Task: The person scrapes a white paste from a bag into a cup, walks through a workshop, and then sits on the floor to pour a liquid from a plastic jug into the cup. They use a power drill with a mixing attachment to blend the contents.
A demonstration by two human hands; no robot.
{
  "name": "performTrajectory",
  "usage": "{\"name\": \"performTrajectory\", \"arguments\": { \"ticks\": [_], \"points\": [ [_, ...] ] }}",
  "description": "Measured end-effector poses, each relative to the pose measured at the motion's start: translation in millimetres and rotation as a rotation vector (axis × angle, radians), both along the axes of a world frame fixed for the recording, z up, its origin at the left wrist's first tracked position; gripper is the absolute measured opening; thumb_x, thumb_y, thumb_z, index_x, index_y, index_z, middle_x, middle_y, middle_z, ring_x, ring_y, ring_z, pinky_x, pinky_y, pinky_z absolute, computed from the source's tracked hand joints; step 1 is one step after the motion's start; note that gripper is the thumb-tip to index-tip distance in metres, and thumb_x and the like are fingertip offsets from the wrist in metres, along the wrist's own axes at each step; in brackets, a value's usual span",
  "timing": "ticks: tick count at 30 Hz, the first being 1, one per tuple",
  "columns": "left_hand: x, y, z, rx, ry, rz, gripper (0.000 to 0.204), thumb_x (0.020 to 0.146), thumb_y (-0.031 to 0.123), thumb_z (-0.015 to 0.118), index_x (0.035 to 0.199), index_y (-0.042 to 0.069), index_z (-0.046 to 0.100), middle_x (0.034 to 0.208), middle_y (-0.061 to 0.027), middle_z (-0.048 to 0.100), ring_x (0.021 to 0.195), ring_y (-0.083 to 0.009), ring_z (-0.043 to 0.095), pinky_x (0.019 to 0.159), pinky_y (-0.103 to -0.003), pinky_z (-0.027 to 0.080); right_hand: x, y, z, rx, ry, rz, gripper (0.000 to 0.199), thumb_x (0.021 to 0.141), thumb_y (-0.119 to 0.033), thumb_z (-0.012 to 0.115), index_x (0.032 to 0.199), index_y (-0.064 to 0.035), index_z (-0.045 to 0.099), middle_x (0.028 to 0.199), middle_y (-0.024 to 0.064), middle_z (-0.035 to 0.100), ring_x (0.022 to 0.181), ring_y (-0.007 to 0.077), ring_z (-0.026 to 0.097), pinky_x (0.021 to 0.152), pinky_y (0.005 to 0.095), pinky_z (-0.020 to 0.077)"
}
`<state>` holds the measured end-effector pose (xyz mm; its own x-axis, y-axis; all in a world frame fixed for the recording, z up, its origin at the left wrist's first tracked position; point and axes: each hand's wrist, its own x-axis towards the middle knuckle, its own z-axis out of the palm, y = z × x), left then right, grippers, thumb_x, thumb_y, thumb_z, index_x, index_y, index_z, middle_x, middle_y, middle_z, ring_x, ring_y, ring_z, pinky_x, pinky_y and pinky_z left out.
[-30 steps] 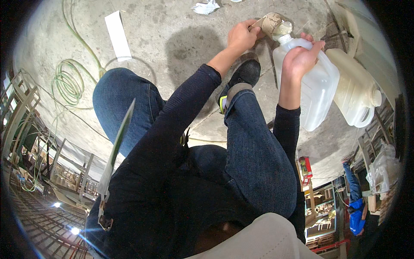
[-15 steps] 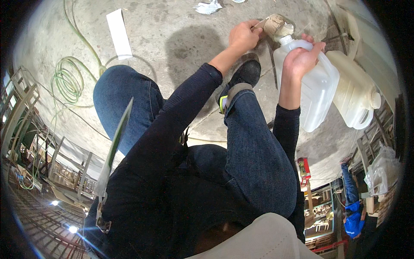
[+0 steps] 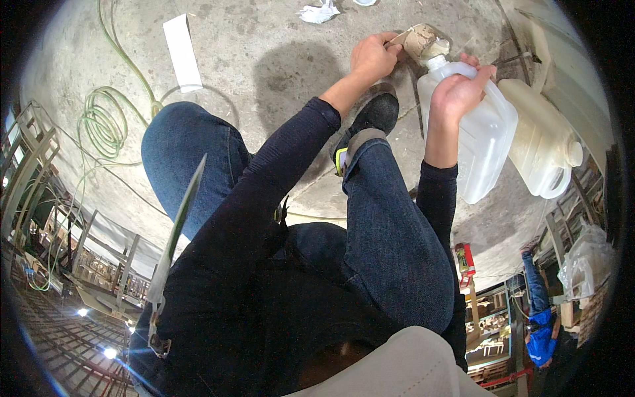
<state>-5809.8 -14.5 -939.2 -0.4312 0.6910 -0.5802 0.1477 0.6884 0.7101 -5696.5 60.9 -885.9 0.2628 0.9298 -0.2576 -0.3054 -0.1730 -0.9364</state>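
Observation:
My left hand (image 3: 376, 56) pinches the handle of a cup (image 3: 419, 41) crusted with beige-brown residue, out in front of my right foot. Something whitish shows inside its opening. The mouth of a translucent white plastic jug (image 3: 486, 155) is at the cup's rim, and the jug lies tilted with its neck pointing away from me. Around the jug's handle my right hand (image 3: 456, 96) is closed, thumb and fingers wrapped over it. Whether liquid is running from the neck I cannot tell.
A second, yellowish jug (image 3: 544, 142) lies just right of the first. A coiled green hose (image 3: 104, 126) and a white strip (image 3: 182, 53) lie on the concrete floor at left. Crumpled white scrap (image 3: 319, 11) is at the far edge. A person in blue (image 3: 542, 334) stands at lower right.
The white jug and my right hand have shifted very slightly left. My left hand and the cup have barely moved.

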Motion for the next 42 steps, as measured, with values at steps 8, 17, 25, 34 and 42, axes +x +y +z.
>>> {"name": "performTrajectory", "arguments": {
  "ticks": [8, 17, 25, 34, 42],
  "points": [
    [1, 0, -7, 0.025, 0.024, -0.015, 0.032, 0.086, 0.034, 0.063, 0.114, 0.021, 0.068, 0.099, -0.0110, 0.071, 0.092, -0.0311, 0.067, 0.081, -0.041, 0.052, -1, -1, 0, 0.004, 0.003, 0.001, 0.025, 0.102, -0.028, 0.047, 0.100, -0.0031, 0.044, 0.092, 0.0081, 0.054, 0.093, 0.0225, 0.055, 0.091, 0.0363, 0.0426],
    [0, 0, -6, 0.019, 0.034, -0.018, 0.035, 0.085, 0.037, 0.063, 0.115, 0.020, 0.068, 0.099, -0.0121, 0.071, 0.093, -0.0315, 0.067, 0.081, -0.041, 0.052, -7, -5, 2, -0.017, -0.027, -0.011, 0.028, 0.102, -0.030, 0.048, 0.100, -0.0025, 0.045, 0.093, 0.0074, 0.054, 0.091, 0.0214, 0.054, 0.092, 0.0366, 0.0424],
    [-1, 2, 4, -0.007, 0.002, -0.002, 0.031, 0.085, 0.031, 0.064, 0.114, 0.019, 0.069, 0.099, -0.0121, 0.071, 0.096, -0.0318, 0.066, 0.085, -0.041, 0.050, -4, -5, 1, 0.012, -0.040, 0.008, 0.027, 0.101, -0.031, 0.048, 0.098, -0.0039, 0.045, 0.090, 0.0071, 0.053, 0.089, 0.0209, 0.053, 0.091, 0.0368, 0.0431],
    [-1, 1, 3, -0.008, -0.003, -0.007, 0.032, 0.085, 0.034, 0.064, 0.115, 0.021, 0.069, 0.099, -0.0121, 0.071, 0.095, -0.0316, 0.066, 0.085, -0.041, 0.051, -4, -5, 0, 0.022, -0.037, -0.004, 0.025, 0.101, -0.029, 0.050, 0.097, -0.0045, 0.045, 0.090, 0.0068, 0.053, 0.090, 0.0204, 0.054, 0.091, 0.0367, 0.0440],
    [0, 0, -3, -0.008, 0.018, -0.032, 0.034, 0.086, 0.038, 0.063, 0.115, 0.022, 0.068, 0.099, -0.0118, 0.071, 0.094, -0.0317, 0.067, 0.083, -0.041, 0.052, -6, -7, 0, 0.027, -0.036, -0.013, 0.027, 0.101, -0.030, 0.049, 0.094, -0.0034, 0.047, 0.089, 0.0074, 0.054, 0.090, 0.0205, 0.055, 0.091, 0.0358, 0.0430]
  ]
}}
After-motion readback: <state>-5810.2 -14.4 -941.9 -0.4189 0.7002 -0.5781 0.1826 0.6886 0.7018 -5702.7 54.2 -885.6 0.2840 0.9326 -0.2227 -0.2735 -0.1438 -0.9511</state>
